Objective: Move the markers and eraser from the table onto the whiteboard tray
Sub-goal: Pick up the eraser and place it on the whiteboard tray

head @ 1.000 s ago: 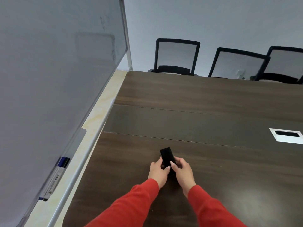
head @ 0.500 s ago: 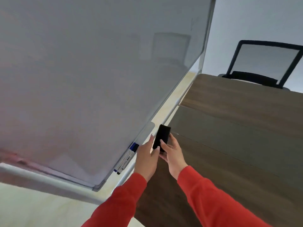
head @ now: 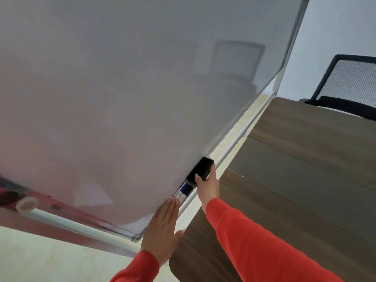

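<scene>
The right hand (head: pixel 207 187) grips the black eraser (head: pixel 201 168) at the whiteboard's (head: pixel 142 88) lower edge, its long axis running along the tray, just beyond the blue-capped marker (head: pixel 184 191). The left hand (head: pixel 162 226), open and flat, rests nearer along that edge.

One black eraser (head: pixel 201 168) and one blue-capped marker (head: pixel 183 190) are counted at the whiteboard tray (head: pixel 179 200). Two hands are seen, left (head: pixel 161 228) and right (head: pixel 208 185). One whiteboard (head: pixel 142 88), one tabletop (head: pixel 305 169) and one mesh chair (head: pixel 350 84) are counted.
</scene>
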